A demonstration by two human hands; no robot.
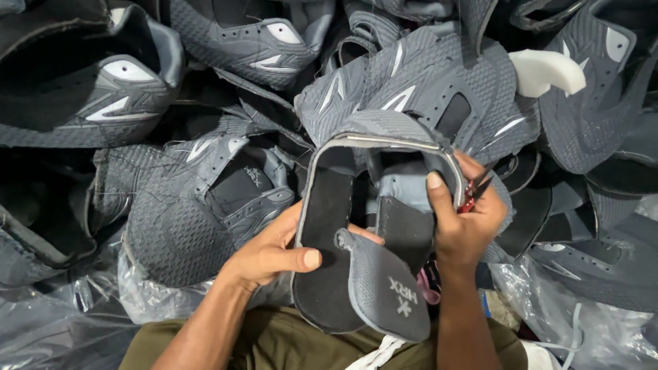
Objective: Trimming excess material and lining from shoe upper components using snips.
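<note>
A grey knit shoe upper (384,226) with a black lining and a folded-out tongue lies upside down over my lap. My left hand (271,253) grips its left edge, thumb across the black lining. On the right rim of the same upper, my right hand (462,223) presses its thumb over the edge. That hand also holds a small red-handled cutting tool (473,194) between the fingers, with the blades pointing up and to the right.
A heap of similar grey shoe uppers (205,199) fills the view ahead and on both sides. A white foam piece (545,70) sticks out at the upper right. Clear plastic bags (582,322) lie at the lower left and right.
</note>
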